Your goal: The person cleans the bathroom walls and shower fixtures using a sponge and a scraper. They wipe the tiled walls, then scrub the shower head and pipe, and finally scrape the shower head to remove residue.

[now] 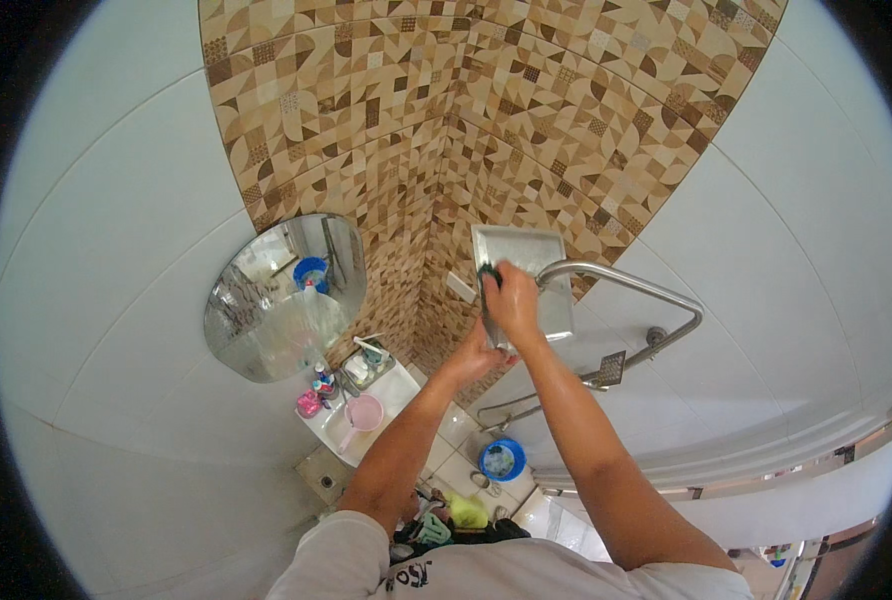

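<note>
A square metal rain shower head (pixel 555 300) hangs tilted from a bent metal shower pipe (pixel 626 276). My right hand (pixel 516 304) holds a dark green scouring pad (pixel 490 274) against the shower head's left edge. Lower down, my left hand (pixel 480 354) grips the shower head's bottom left corner. Its fingers are partly hidden behind the rim and my right wrist. Both forearms look wet.
An oval mirror (pixel 285 300) hangs left of the tiled corner. Below it, a white washbasin (pixel 405 386) holds a pink dipper (pixel 363 412). A blue bucket (pixel 519 459) of sudsy water stands on the floor. A hand shower (pixel 612 369) juts from the right wall.
</note>
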The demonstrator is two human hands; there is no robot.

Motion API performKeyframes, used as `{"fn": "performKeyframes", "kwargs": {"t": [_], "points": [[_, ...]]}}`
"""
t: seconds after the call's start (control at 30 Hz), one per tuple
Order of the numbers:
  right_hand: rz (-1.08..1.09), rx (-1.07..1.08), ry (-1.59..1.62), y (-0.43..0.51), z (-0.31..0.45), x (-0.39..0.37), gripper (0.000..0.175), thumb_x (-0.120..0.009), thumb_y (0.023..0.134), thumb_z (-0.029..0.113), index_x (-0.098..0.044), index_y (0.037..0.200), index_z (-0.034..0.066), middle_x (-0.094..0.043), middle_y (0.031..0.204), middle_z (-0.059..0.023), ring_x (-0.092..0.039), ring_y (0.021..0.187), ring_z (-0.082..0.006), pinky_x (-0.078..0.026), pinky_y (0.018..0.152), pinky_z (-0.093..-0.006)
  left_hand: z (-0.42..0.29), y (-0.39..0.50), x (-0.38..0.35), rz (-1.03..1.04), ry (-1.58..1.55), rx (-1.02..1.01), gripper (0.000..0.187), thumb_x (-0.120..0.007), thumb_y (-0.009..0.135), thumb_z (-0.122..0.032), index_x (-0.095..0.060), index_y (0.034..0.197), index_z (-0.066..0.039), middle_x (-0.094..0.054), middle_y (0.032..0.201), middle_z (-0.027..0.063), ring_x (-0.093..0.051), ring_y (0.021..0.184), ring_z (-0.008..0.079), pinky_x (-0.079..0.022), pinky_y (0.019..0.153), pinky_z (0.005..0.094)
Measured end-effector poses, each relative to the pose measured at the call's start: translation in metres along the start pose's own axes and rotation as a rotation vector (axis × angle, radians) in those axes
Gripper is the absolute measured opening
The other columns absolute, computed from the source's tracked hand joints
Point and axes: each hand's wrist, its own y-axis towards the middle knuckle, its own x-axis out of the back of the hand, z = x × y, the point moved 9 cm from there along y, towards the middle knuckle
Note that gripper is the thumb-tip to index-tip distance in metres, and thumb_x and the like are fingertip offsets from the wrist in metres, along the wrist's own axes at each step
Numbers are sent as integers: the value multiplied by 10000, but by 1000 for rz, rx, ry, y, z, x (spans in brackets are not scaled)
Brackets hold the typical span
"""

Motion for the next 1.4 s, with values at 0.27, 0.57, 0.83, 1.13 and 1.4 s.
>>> {"fn": "performKeyframes", "kwargs": {"t": [0.27,0.57,0.83,1.13,1.4], "points": [[-47,48,-40,17,-9,-12,196,-551,727,171,-502,698,-17,-535,693,-229,-510,684,-406,-392,584,-441,13,11,12,44,83,-18,673,-513,751,8,-123,1292,-80,-403,1186,90,-484,993,200,-430,828,373],[107,-329,273,-130,-100,36,180,-630,726,155,-561,795,4,-510,594,-73,-453,548,-133,-378,513,-272,1,44,66,-276,-106,437,430,-524,832,-301,-430,1143,-20,-529,1048,96,-530,863,180,-431,726,296],[-251,-755,825,-201,-181,65,146,-602,777,163,-530,794,38,-523,707,4,-475,606,-73,-391,508,-227,-9,45,60,-449,-31,153,262,-617,762,-168,-511,955,-26,-598,800,71,-586,629,149,-497,505,264],[-560,-980,1667,-193,-162,36,212,-432,871,178,-411,1004,14,-519,930,-141,-536,837,-270,-477,708,-420,62,-15,-16,-489,-551,149,226,-593,766,-68,-495,970,-55,-565,881,72,-586,753,191,-520,616,284],[-496,-843,1370,-143,-155,29,227,-526,815,99,-414,986,0,-532,915,-111,-560,780,-231,-495,681,-350,68,1,-14,-212,-474,406,352,-550,807,-290,-449,1083,-95,-543,1007,59,-539,914,213,-479,726,394]]}}
